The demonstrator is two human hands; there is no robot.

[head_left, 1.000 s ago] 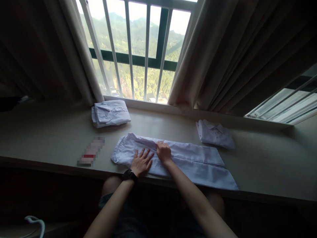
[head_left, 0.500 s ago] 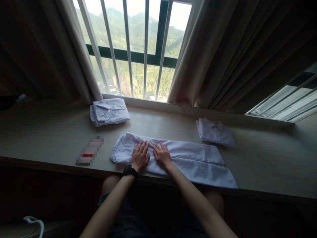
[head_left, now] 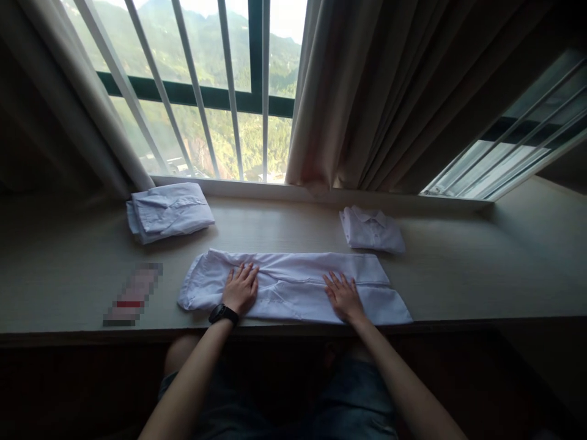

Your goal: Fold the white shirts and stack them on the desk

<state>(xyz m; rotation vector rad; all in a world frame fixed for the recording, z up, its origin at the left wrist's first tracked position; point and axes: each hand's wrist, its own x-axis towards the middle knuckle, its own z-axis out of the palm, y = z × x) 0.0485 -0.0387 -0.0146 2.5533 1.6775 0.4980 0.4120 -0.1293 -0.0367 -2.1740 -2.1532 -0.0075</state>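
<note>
A white garment point(head_left: 293, 296), folded into a long strip, lies across the front of the wooden ledge. My left hand point(head_left: 241, 288), with a black watch point(head_left: 224, 313) on its wrist, rests flat on the left part of the cloth, fingers spread. Toward the right part, my right hand point(head_left: 345, 296) is also laid flat on it with the fingers apart. Neither hand grips the fabric. Small wrinkles show in the cloth between the hands, and a seam line runs lengthwise to the right end.
A folded white stack of clothing point(head_left: 172, 211) lies at the back left. At the back right is a folded white collared shirt point(head_left: 372, 229). A blurred-out flat object point(head_left: 132, 295) is on the left of the ledge point(head_left: 275, 223). Behind stand a barred window point(head_left: 202, 98) and curtains point(head_left: 330, 91).
My right hand has slid right along the cloth, away from my left hand, which stays on the left part. The camera view has shifted toward the right.
</note>
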